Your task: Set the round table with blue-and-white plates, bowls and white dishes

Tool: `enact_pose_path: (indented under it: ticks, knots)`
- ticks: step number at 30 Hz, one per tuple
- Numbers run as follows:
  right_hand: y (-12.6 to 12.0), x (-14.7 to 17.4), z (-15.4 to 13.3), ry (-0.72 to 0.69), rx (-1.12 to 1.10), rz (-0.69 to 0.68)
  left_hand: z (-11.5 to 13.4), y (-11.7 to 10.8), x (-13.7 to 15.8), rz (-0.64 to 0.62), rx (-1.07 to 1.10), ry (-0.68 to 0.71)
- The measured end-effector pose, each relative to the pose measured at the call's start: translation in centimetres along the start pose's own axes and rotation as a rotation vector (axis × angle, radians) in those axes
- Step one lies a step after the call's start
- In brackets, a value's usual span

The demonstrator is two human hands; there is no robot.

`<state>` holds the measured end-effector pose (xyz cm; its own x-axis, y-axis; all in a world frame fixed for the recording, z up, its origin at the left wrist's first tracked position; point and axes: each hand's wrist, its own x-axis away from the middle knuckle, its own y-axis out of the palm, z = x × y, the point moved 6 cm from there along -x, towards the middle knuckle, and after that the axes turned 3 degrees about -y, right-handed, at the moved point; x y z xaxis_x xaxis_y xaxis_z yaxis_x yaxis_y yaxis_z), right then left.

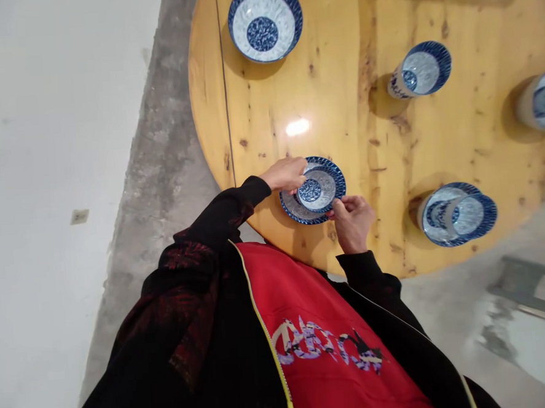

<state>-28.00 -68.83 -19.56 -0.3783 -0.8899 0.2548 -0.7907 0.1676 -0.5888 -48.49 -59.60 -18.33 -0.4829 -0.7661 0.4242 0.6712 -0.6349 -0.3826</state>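
My left hand (288,175) grips the upper left rim of a small blue-and-white bowl (322,186) with its fingers closed. On the opposite side, my right hand (354,221) pinches the same bowl's lower right rim between thumb and fingers. Beneath it is a second blue-and-white bowl (291,210), its patterned rim showing around the held one. I cannot tell whether the upper bowl rests in the lower one or is held slightly above it. Both are near the front edge of the round wooden table (352,144).
A wide blue-and-white bowl (262,33) stands at the far left of the table. Toward the right are a stack of small bowls (424,71), another stack (543,98) cut by the frame, and two nested bowls (458,214). A white wall (55,119) rises at left.
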Motion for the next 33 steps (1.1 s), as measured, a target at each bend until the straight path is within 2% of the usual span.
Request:
enact_pose_path:
  ticks: [5, 9, 19, 23, 30, 33]
  knots:
    - [-0.2, 0.4, 0.2, 0.017, 0.021, -0.012, -0.2, -0.2, -0.4, 0.012, 0.004, 0.026]
    - [-0.5, 0.5, 0.2, -0.001, -0.017, -0.013, -0.5, -1.3, 0.1, 0.112, -0.001, 0.005]
    - [-2.3, 1.3, 0.5, 0.036, -0.141, 0.123, -2.6, -5.2, 6.2, 0.350, 0.084, -0.063]
    - [-2.5, 2.5, 0.6, 0.073, -0.167, 0.159, -3.4, -5.4, 7.6, 0.370, 0.141, -0.068]
    - [-1.8, 5.8, 0.2, 0.104, -0.233, 0.210, -4.4, -4.7, 8.7, 0.325, 0.185, -0.041]
    - [-1.8, 6.9, 0.1, 0.098, -0.267, 0.210, -5.7, -4.8, 10.1, 0.367, 0.230, -0.085]
